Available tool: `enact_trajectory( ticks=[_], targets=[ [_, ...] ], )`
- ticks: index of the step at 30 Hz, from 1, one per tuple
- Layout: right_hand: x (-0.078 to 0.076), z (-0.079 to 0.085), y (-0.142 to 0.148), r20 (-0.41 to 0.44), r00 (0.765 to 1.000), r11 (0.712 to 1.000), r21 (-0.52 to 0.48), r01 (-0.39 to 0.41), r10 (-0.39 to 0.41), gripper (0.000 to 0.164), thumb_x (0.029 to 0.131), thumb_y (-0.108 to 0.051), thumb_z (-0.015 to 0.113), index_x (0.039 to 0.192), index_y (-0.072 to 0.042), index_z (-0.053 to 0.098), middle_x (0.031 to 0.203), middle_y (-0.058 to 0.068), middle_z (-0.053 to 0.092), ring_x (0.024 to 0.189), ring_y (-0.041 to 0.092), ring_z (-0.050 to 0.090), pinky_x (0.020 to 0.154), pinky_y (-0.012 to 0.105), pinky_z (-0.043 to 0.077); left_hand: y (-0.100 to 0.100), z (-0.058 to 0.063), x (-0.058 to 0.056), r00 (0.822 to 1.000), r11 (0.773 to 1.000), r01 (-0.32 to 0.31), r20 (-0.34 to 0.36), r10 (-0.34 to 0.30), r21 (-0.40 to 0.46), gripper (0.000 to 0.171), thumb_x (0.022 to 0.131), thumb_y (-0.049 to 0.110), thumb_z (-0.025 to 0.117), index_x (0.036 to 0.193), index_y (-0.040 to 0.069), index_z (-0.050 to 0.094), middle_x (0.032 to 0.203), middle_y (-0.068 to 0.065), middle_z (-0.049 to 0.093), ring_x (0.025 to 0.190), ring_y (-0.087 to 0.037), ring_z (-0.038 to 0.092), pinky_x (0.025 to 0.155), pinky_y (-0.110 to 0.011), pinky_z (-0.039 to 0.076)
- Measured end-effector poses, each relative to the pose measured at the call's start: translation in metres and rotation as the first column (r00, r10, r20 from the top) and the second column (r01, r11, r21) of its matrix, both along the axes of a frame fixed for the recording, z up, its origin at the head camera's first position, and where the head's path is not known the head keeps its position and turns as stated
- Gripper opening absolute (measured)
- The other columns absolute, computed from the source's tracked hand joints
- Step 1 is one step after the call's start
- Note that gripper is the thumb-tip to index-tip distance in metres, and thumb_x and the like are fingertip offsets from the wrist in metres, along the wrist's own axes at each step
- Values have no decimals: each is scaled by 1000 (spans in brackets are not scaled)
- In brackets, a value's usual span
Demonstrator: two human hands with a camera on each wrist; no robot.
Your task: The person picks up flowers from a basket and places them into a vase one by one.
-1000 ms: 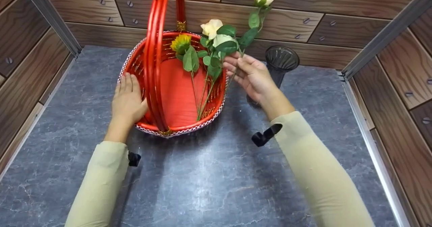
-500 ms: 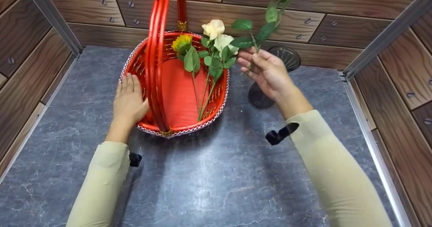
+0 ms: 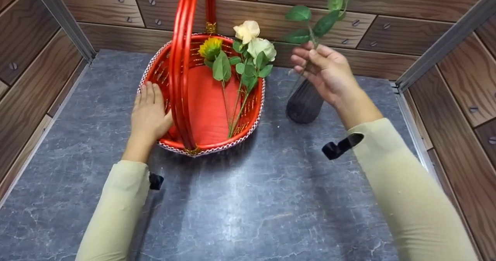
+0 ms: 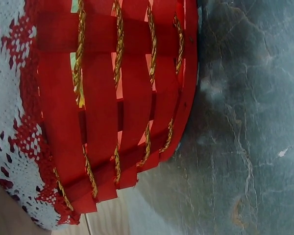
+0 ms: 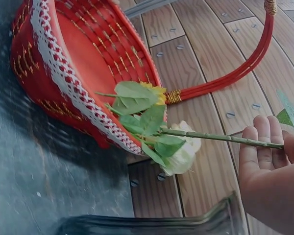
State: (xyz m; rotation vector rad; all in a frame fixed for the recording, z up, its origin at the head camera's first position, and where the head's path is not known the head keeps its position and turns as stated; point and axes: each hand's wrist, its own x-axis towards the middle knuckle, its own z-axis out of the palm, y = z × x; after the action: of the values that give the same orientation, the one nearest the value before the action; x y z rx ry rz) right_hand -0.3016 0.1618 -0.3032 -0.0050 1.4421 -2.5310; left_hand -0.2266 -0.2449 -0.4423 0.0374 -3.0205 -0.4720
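Grey marbled surface point(image 3: 232, 206) bears red basket point(image 3: 207, 109), dark vase point(image 3: 304, 105)

Right now your right hand point(image 3: 329, 71) blots out the mouth of your vase point(image 3: 304, 105) in the head view, and the top edge slices away your flower point(image 3: 326, 23) at the bloom! Its stem point(image 5: 220, 137) fades to a faint blur low down, while the right wrist view crops both vase and handle point(image 3: 180, 59).

Basket point(image 3: 207, 109) is on table point(image 3: 232, 199), L of vase point(image 3: 304, 106). Sunflower point(image 3: 211, 49) & 2 roses point(image 3: 262, 50) are in basket's R side, sunflower L of roses. L hand point(image 3: 148, 111) is on basket's L rim. R hand point(image 3: 331, 73), w/ flower stem point(image 5: 225, 138), is nr vase top. Wall point(image 3: 97, 3) is behind.
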Motion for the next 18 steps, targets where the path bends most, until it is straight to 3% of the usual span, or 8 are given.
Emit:
enact_trajectory(
  ticks=[18],
  targets=[
    [-2, 18, 32, -31, 999, 999, 8, 38, -38, 16, 101, -3, 51, 115, 3, 56, 107, 17, 72, 95, 26, 71, 80, 33, 58, 0, -1, 0, 1000, 1000, 1, -21, -1, -1, 82, 101, 48, 33, 153, -13, 13, 162, -33, 9, 152, -45, 4, 124, -52, 4]
  ],
)
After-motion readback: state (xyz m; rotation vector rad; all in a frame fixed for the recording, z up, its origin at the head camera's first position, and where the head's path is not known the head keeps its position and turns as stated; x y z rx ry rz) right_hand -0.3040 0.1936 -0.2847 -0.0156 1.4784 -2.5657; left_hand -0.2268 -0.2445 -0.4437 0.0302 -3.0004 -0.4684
